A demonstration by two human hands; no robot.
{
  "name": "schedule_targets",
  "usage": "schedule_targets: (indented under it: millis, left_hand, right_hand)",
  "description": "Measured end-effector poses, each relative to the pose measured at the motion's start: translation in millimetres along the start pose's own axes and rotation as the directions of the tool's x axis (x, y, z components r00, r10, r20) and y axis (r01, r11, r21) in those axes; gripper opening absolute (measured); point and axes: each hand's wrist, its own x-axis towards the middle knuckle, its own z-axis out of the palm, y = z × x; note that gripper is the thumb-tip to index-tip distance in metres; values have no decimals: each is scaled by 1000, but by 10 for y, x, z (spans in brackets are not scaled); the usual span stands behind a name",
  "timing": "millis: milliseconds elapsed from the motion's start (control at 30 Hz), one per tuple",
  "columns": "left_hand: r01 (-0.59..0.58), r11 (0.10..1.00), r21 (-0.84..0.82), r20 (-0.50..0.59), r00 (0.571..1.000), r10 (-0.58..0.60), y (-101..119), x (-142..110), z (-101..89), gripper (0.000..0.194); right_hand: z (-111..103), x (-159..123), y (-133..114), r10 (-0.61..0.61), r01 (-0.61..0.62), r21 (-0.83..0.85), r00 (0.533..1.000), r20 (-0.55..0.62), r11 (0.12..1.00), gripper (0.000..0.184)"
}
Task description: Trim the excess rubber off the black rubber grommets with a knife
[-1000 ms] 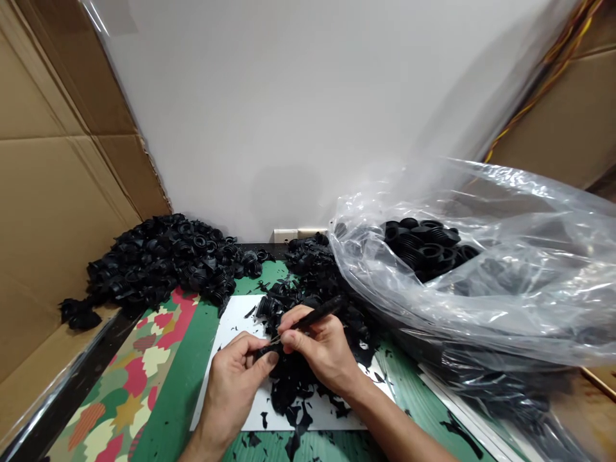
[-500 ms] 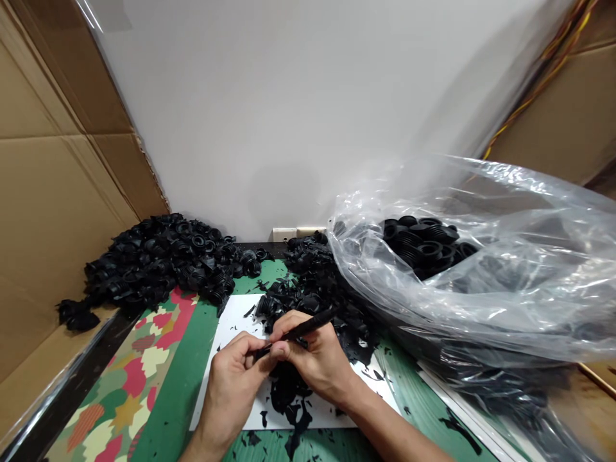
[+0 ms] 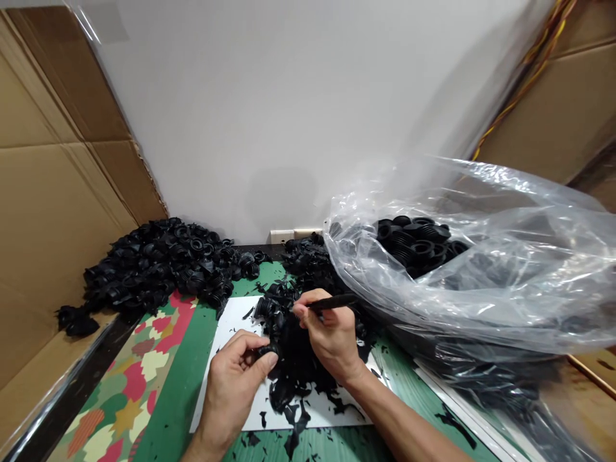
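My left hand (image 3: 235, 375) pinches a small black ribbed rubber part (image 3: 266, 350) between thumb and fingers, over the left side of a white sheet (image 3: 225, 333). In my right hand (image 3: 334, 343) is a dark pen-shaped tool (image 3: 333, 301), its back end pointing right. The tool's working tip cannot be made out against the dark pieces. Beneath and between my hands, black rubber scraps (image 3: 293, 359) and ribbed pieces cover much of the sheet. The two hands are apart.
A large heap of black rubber parts (image 3: 158, 263) lies at the back left beside a cardboard wall (image 3: 52, 186). At the right, a clear plastic bag (image 3: 481, 301) holds black ribbed rings (image 3: 416, 247). A patterned strip (image 3: 137, 378) runs along the green tabletop (image 3: 180, 378).
My right hand has moved right and slightly up, away from the left hand, taking the tool along. The left hand stays almost in place with the rubber part, which now shows more clearly.
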Motion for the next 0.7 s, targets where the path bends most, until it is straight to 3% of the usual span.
schedule_targets:
  millis: [100,200,367,700]
  left_hand:
    - [-31,999,-20,-24,999,31,1,20,-12,11]
    - [-41,999,-32,-57,998,39,9,34,-23,11]
    - [-45,998,-46,-75,996,41,10,39,-41,12]
    - [6,1000,-21,-95,995,-8,-1,31,-35,13]
  right_hand:
    - [-50,40,56,244,-246,101,969,34,964,14]
    - [-48,40,86,365,-387,212,921,136,897,21]
    - [5,24,111,419,-487,296,868,265,822,30]
    - [53,-16,50,439,-533,316,838,325,784,36]
